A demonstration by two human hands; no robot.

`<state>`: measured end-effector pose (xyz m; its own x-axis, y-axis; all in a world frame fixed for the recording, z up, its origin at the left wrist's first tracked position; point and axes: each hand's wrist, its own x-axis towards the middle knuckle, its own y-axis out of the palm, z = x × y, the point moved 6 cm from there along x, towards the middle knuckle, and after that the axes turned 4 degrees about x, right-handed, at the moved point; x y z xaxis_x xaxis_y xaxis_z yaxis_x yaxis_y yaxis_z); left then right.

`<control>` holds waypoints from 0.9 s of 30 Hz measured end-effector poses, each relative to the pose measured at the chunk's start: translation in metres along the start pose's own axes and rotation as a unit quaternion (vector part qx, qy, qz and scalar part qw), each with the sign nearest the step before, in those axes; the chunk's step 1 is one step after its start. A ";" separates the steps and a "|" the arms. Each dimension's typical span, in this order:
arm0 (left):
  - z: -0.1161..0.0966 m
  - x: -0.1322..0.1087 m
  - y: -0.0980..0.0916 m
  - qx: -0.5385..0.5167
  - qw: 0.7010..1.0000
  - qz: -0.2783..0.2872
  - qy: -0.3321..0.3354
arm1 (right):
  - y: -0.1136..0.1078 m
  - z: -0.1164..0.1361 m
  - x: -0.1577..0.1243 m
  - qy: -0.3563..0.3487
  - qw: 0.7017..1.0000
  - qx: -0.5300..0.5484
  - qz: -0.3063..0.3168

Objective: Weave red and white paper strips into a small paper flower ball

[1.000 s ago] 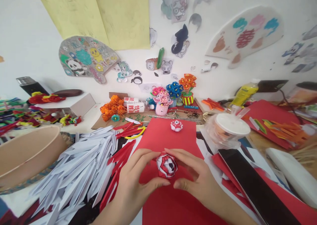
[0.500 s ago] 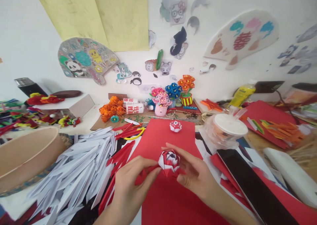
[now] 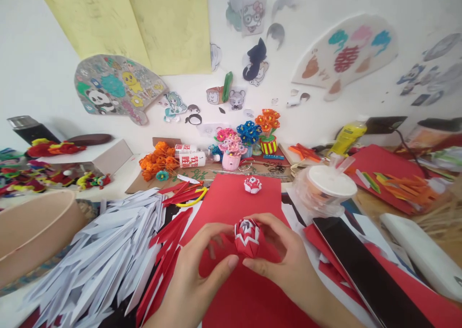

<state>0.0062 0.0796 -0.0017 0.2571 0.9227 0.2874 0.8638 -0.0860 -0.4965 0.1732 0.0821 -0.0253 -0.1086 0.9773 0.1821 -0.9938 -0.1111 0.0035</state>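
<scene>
Both my hands hold a small red-and-white folded paper flower (image 3: 247, 236) above a red paper sheet (image 3: 234, 289). My left hand (image 3: 197, 275) curls round its left side, thumb tip under it. My right hand (image 3: 285, 260) grips its right side with fingers bent over the top. A second, smaller red-and-white paper flower (image 3: 252, 184) lies on the far end of the same red sheet.
Left of the sheet lie several white folded paper strips (image 3: 104, 251) and red strips (image 3: 169, 241). A tan round box (image 3: 32, 232) stands far left. A clear lidded tub (image 3: 325, 188), a dark tablet (image 3: 361, 265) and small flower pots (image 3: 234, 147) sit right and behind.
The flower has been turned in my fingers, so its red pointed side faces me. My left hand has closed in round it again, and the view has shifted slightly.
</scene>
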 end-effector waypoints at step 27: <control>-0.009 -0.007 -0.005 0.026 0.996 -0.039 0.076 | 0.016 -0.008 -0.003 0.092 0.959 0.257 0.075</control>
<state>0.0041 0.0698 0.0063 0.2555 0.8580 0.4455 0.8615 0.0070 -0.5076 0.1578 0.0791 -0.0338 -0.2994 0.9532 0.0415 -0.8290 -0.2814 0.4833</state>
